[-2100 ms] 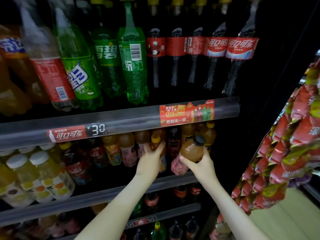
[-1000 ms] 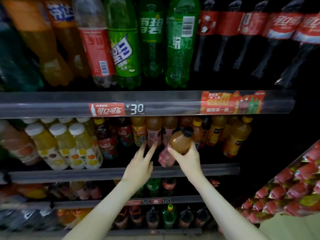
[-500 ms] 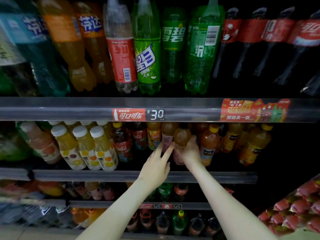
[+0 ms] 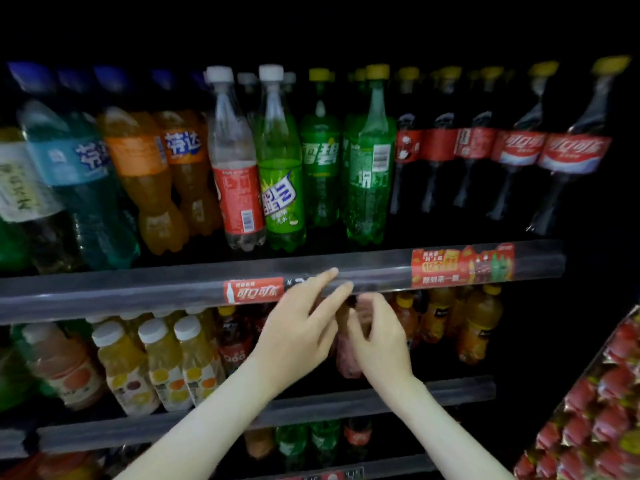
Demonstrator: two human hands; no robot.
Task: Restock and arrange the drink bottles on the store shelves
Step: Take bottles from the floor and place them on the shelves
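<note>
A small brown drink bottle with a pink label (image 4: 346, 358) stands in the row on the middle shelf (image 4: 450, 393), among other small bottles. My right hand (image 4: 384, 348) has its thumb and fingers curled round the bottle's upper part, just under the upper shelf rail (image 4: 138, 289). My left hand (image 4: 298, 330) is directly left of it, fingers straight and pointing up at the rail, holding nothing. The bottle's cap and neck are mostly hidden by my fingers.
Orange juice bottles (image 4: 481, 323) stand right of my hands, white-capped juice bottles (image 4: 162, 362) to the left. Large Sprite (image 4: 320, 168) and cola bottles (image 4: 519, 157) fill the upper shelf. A rack of red snack packets (image 4: 599, 410) juts in at the lower right.
My right hand has carried the brown bottle from in front of the shelf into the row and set it upright. My left hand has risen towards the rail. The view has tilted upward.
</note>
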